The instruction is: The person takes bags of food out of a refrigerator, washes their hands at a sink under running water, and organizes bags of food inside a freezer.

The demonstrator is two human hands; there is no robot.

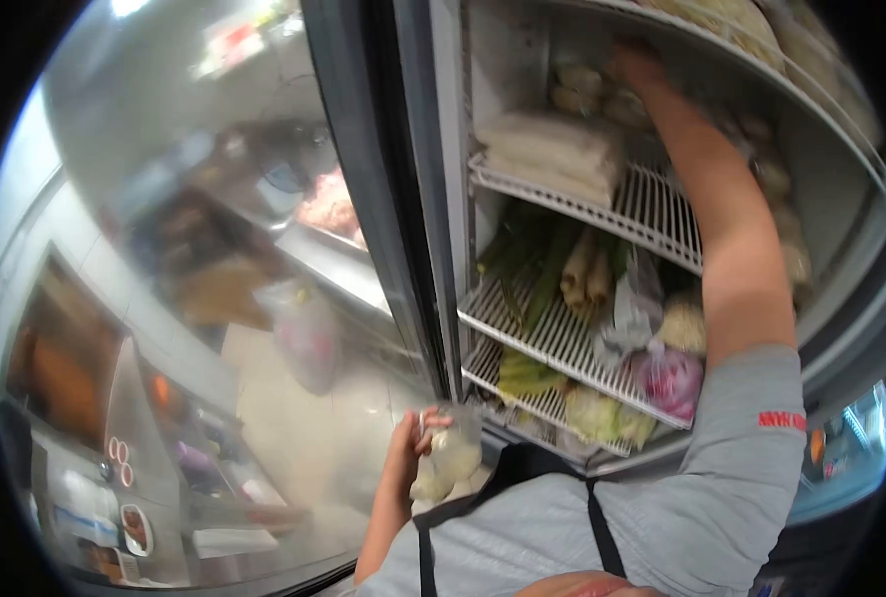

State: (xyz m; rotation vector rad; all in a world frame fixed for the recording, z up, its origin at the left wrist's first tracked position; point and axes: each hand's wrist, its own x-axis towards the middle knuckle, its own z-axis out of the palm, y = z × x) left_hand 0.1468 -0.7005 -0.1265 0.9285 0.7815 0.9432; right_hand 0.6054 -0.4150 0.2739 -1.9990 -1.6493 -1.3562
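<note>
The left hand (411, 443) is low, beside the open front of the fridge (499, 62), its fingers closed on the gathered top of a clear bag (455, 456). The bag hangs from them in front of the apron (529, 470), with pale, rounded lumps inside.

The right arm stretches over the upper shelf (657, 221), and the right hand (638, 62) is deep inside, toward the shelf's back edge. It is beside some pale bundles (579, 88); the back is dim and blurred, so I cannot tell how far its fingers are open or whether they have hold of anything.

At the left front corner of this shelf lies a stack of white packs (547, 149). On the middle shelf (502, 320) below, green stalks (540, 284) lie toward the left, with light brown roots (584, 274) beside them. Further right are a whitish plastic bag (634, 310) and, close to the right end of the front edge, a pink-purple bag (670, 380). The lower shelf (483, 365) carries yellow-green leaves (527, 375) on its left and pale green vegetables (597, 413) nearer its right end.
</note>
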